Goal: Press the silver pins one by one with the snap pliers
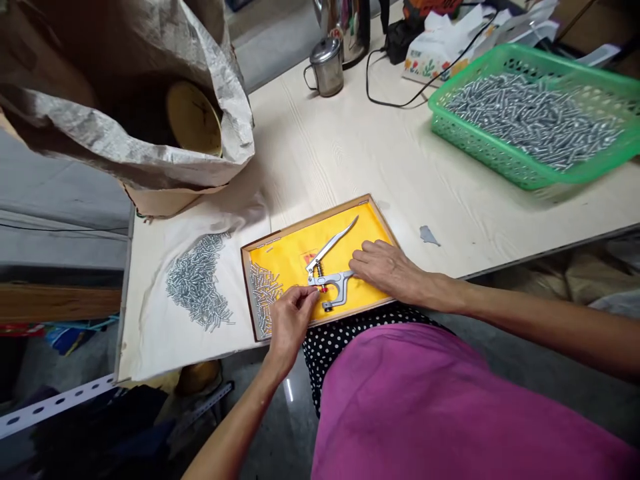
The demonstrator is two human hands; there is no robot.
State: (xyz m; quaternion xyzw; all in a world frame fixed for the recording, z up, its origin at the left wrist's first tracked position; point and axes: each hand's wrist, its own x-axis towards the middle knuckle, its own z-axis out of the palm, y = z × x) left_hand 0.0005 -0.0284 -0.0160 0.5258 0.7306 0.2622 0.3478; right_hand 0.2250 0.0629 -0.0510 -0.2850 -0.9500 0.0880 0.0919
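Observation:
A pair of grey snap-fastener pliers (341, 279) lies over a shallow yellow-lined tray (386, 228), its silver lever raised away from the body. My right hand (383, 268) has its fingers curled around the end of the grey handle. At the jaw side, my left hand (290, 317) has thumb and fingertips pinched together beside a small red part (324, 289); whatever is between them is too small to make out. Small silvery metal pieces (263, 293) lie in the tray's left end, close to my left hand.
Left of the tray, more small metal pieces (197, 283) are heaped on a white cloth (155, 333). A large open sack (235, 127) stands behind them. A green basket (480, 157) of metal pieces, a metal mug (327, 70) and a black cable (390, 103) occupy the table's far side.

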